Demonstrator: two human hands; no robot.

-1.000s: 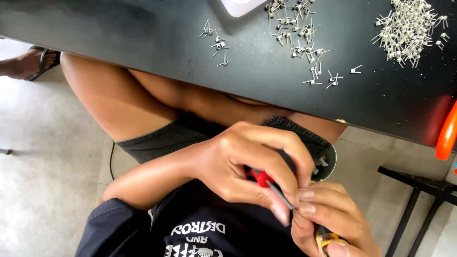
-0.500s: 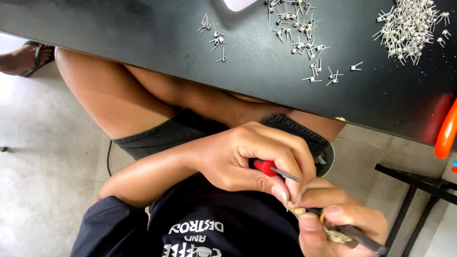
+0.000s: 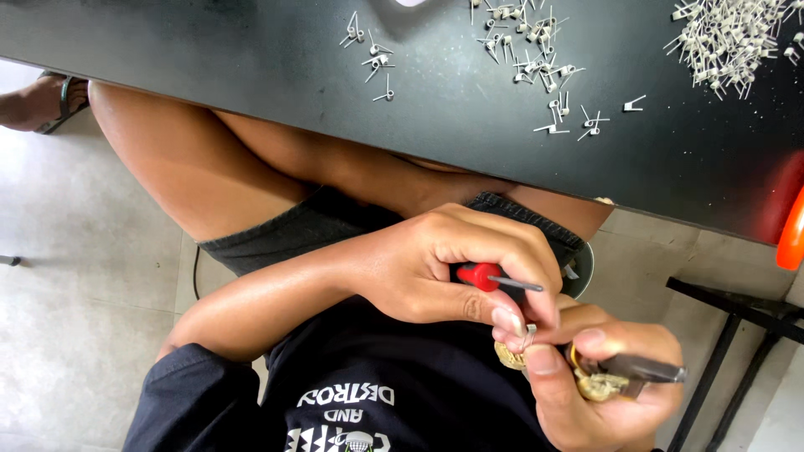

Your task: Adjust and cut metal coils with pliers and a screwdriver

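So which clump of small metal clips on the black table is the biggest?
The dense heap of clips at the table's far right corner; the others are sparse scatters.

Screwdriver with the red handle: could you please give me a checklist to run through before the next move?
1. Screwdriver enclosed in the left hand: ok.
2. Brass part held in the right hand: ok.
3. Small wire piece pinched between the fingertips of both hands: ok.
4. Screwdriver tip seated on the brass part: cannot tell, fingers hide it.
5. Spare wire pieces lying on the table: ok.
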